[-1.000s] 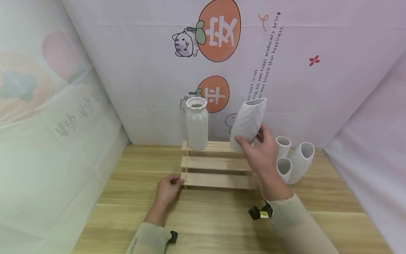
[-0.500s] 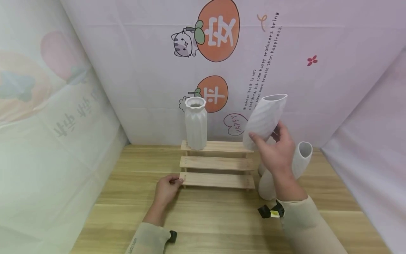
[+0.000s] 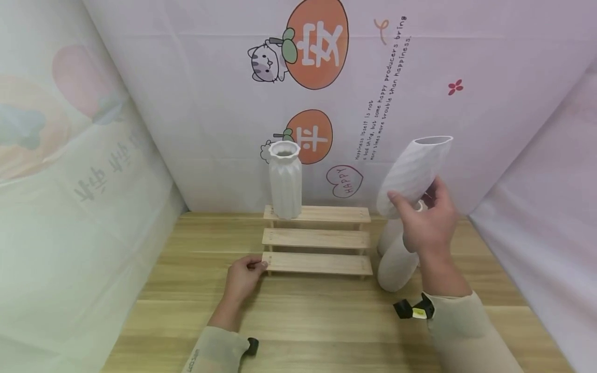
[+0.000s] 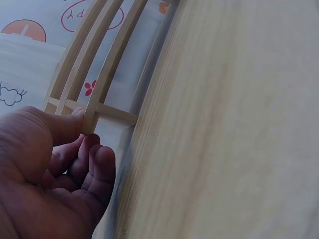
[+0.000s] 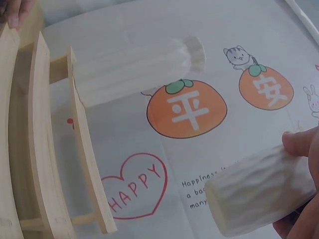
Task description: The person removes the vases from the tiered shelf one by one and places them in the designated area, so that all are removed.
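A white textured vase with a slanted mouth is gripped by my right hand, held tilted in the air right of the wooden three-tier rack. In the right wrist view the vase's base points toward the rack, apart from it. My left hand pinches the left end of the rack's lowest shelf; the left wrist view shows thumb and fingers at that board's end. On the left of the top shelf a fluted white vase with a ruffled rim stands upright.
More white vases stand on the wooden table right of the rack, partly hidden behind my right hand and forearm. A printed white cloth hangs behind the rack, and more cloth hangs along both sides.
My right hand has carried the slanted-mouth vase rightward, from over the top shelf's right part to beyond its right end. My left hand stays at the rack; the ruffled-rim vase has not moved.
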The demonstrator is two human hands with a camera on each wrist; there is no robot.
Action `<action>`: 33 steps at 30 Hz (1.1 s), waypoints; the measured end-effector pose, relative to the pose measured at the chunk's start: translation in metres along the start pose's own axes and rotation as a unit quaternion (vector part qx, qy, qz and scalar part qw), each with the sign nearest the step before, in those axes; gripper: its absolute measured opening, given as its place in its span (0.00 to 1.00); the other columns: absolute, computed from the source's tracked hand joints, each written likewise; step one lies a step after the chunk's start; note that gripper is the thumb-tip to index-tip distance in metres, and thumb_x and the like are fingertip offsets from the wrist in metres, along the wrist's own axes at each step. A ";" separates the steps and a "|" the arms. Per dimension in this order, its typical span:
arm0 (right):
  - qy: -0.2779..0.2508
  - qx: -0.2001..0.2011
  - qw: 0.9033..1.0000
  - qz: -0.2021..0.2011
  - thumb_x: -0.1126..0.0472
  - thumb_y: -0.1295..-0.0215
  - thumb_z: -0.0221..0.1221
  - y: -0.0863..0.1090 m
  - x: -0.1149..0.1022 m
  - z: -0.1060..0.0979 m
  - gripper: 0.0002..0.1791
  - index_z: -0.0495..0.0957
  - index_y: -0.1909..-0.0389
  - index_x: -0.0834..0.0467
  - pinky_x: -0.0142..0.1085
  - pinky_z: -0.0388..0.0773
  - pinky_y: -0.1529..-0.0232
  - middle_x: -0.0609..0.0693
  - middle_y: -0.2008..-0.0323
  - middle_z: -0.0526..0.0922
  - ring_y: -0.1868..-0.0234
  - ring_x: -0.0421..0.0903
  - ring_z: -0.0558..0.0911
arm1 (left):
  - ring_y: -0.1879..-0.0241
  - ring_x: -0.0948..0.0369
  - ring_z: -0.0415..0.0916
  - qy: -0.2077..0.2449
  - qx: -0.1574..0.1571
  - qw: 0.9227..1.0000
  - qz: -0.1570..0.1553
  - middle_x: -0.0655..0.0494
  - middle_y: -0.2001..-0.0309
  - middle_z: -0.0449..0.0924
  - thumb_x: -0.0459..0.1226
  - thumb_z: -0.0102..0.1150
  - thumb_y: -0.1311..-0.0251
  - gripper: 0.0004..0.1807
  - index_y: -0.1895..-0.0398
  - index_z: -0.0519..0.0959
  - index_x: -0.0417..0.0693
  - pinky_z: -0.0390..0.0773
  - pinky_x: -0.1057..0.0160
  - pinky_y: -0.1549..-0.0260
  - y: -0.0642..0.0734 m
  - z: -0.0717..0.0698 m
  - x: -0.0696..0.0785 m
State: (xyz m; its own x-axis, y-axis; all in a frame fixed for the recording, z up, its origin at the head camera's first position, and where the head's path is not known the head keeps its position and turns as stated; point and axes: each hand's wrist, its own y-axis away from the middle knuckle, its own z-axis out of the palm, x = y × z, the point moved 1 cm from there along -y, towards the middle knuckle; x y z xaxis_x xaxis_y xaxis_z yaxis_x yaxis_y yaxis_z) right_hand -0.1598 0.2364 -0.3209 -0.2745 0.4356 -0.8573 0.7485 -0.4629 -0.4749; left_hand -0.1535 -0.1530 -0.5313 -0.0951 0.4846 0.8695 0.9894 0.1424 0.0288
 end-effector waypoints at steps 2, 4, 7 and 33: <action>0.001 0.005 1.000 0.002 0.57 0.47 0.80 -0.002 0.002 -0.004 0.40 0.76 0.32 0.54 0.33 0.76 0.40 0.51 0.43 0.82 0.46 0.43 0.81 | 0.60 0.59 0.81 0.000 -0.001 1.000 0.001 0.56 0.61 0.86 0.43 0.69 0.32 0.15 0.51 0.86 0.42 0.82 0.58 0.60 0.000 -0.001 0.001; 0.003 0.012 1.000 0.001 0.57 0.47 0.80 -0.004 0.005 -0.008 0.40 0.76 0.32 0.54 0.32 0.76 0.40 0.50 0.44 0.82 0.46 0.42 0.80 | 0.60 0.59 0.81 0.000 -0.002 1.000 0.002 0.56 0.61 0.86 0.43 0.69 0.32 0.15 0.51 0.86 0.42 0.82 0.58 0.61 0.000 -0.001 0.001; 0.004 0.023 1.000 0.003 0.56 0.47 0.80 -0.006 0.008 -0.014 0.40 0.76 0.32 0.53 0.32 0.76 0.40 0.49 0.43 0.82 0.46 0.41 0.80 | 0.60 0.58 0.81 -0.001 -0.001 1.000 0.003 0.56 0.61 0.86 0.43 0.69 0.32 0.15 0.51 0.86 0.42 0.82 0.58 0.61 0.001 -0.001 0.001; 0.056 0.092 0.993 0.057 0.55 0.46 0.79 -0.009 0.039 -0.070 0.40 0.77 0.31 0.48 0.29 0.75 0.41 0.45 0.45 0.83 0.48 0.36 0.80 | 0.61 0.58 0.81 -0.005 0.003 1.000 0.004 0.56 0.62 0.86 0.42 0.69 0.33 0.14 0.52 0.86 0.42 0.82 0.59 0.61 0.001 0.001 0.000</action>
State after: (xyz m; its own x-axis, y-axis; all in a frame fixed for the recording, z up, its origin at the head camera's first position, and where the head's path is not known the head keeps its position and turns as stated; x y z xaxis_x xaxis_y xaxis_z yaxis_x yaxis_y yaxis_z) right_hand -0.1347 0.3114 -0.3359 -0.1174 0.4500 -0.8853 0.6451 -0.6431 -0.4125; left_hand -0.1525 -0.1522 -0.5312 -0.0886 0.4939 0.8650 0.9894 0.1438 0.0192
